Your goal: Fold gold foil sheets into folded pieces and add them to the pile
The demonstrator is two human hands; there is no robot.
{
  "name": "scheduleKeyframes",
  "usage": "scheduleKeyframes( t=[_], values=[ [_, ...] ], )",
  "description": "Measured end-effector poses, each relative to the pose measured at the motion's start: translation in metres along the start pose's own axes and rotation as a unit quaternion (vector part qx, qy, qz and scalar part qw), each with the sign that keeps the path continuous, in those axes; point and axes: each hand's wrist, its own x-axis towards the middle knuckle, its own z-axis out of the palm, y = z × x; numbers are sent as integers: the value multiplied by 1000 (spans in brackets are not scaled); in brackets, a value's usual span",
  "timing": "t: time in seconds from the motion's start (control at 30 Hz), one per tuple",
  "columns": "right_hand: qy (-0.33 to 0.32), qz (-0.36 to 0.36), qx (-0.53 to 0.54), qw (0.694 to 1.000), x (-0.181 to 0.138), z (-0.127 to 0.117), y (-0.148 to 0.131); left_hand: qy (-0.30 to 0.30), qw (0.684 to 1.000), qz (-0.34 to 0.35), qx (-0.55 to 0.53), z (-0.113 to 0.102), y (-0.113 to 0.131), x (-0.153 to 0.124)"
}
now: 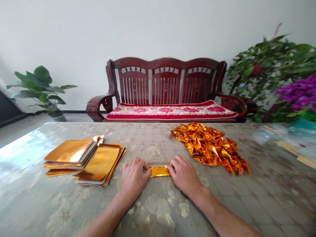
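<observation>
A gold foil strip (160, 171) lies flat on the table, at the centre of the work, its ends tucked under the person's two hands. A pale folded edge (158, 163) runs just behind it. The left hand (134, 176) and right hand (184, 175) are half-cupped, not fists, with fingers curved down over the strip's ends. The fingers hide those ends, so I cannot tell whether either hand pinches the foil or only presses it.

At 1 o'clock, just beyond the right hand, is one loose pile of folded gold foil pieces (209, 147), too many and too tangled to count. At 9 to 10 o'clock, near the left hand, are two stacks of foil sheets (71, 152) (100, 162), side by side and overlapping slightly.

The marble-patterned tabletop (261, 194) leaves open room at 3 o'clock and toward 6 o'clock. Its far edge runs behind everything at 12 o'clock. Beyond it stands one dark red wooden bench (165, 80) with three back panels and one red cushion (170, 112).
</observation>
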Motion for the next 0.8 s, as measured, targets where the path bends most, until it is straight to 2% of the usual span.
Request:
scheduleKeyframes(
  t=[0.8],
  values=[
    [23,35,48,998,2,3,6,5,1000,-22,-2,0,-3,0]
  ],
)
